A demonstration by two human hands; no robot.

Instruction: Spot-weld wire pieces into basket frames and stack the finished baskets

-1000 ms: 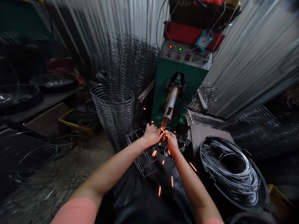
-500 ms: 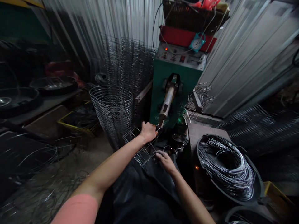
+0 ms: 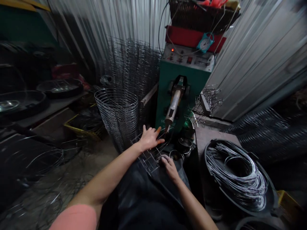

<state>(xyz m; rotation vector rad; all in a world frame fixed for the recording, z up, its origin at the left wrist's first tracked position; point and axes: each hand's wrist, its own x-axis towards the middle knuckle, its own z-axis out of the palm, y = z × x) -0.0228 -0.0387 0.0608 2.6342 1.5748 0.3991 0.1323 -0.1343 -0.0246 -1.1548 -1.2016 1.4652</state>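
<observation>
A small wire rack (image 3: pixel 150 156) lies across my lap in front of the green welding machine (image 3: pixel 182 88). My left hand (image 3: pixel 150 137) hovers over the rack's far end with fingers spread, just left of the machine's electrode arm (image 3: pixel 173 107). Lower down, my right hand (image 3: pixel 169 164) rests at the rack's near right corner, fingers curled on its wire edge. A dark apron (image 3: pixel 144 198) covers my lap.
A tall stack of round wire baskets (image 3: pixel 117 111) stands to the left. Wire mesh panels (image 3: pixel 131 64) lean on the corrugated wall. A black tub with coiled wire (image 3: pixel 236 174) sits at right. Black pans (image 3: pixel 59 86) lie on a bench at left. Loose wire covers the floor.
The sparks have stopped. My right hand dropped from the electrode tip to the rack's near corner. My left hand let go of the rack's far end and spread its fingers.
</observation>
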